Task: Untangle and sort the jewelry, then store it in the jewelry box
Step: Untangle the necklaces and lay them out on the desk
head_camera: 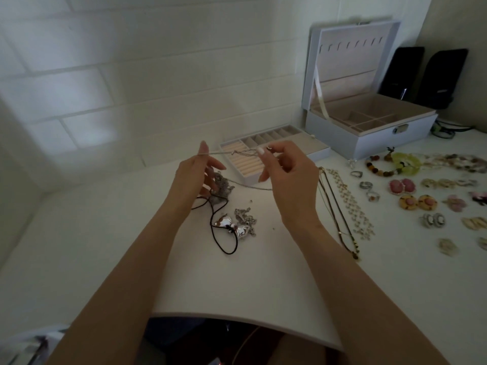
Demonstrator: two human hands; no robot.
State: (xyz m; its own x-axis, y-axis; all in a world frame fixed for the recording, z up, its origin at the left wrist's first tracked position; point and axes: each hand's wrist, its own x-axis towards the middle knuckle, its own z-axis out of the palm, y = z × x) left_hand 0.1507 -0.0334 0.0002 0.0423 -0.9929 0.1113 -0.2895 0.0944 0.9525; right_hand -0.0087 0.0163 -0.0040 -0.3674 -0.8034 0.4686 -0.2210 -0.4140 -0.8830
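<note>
"Fingers (pixel 203 150) first, please. What do they hold?"

"Head view, the only one. My left hand (pixel 193 180) pinches a silver chain (pixel 232 153) between thumb and forefinger, with the forefinger nearly straight. The other fingers are loosely spread and grip nothing I can make out. My right hand (pixel 288 180) pinches the same chain further along, thumb against forefinger, with the remaining fingers half curled and empty. Neither hand is released, and neither is clenched into a fist. The chain runs taut between the two pinches, raised above the table (pixel 250 280)."

"And the rest of it?"

"A second strand shows lower down, running from beside my right fingers back to the tangle (pixel 221 187) under my left hand. A black cord (pixel 220 238) and a bow pendant (pixel 232 227) lie just in front. Whether the cord is caught in the same knot, I cannot tell."

"Where is it to go?"

"The jewelry box (pixel 369 143) stands open at the back right, well apart. A ring tray (pixel 313 143) sits just beyond my hands. Necklaces (pixel 342 206), rings (pixel 365 185) and earrings (pixel 419 201) lie laid out to the right."

"Recommendation?"

"In my judgement, hold only light tension, feed slack toward the knot, and tease the loops apart with the fingertips. A hard tug would likely tighten the knot or snap a fine link."
</note>
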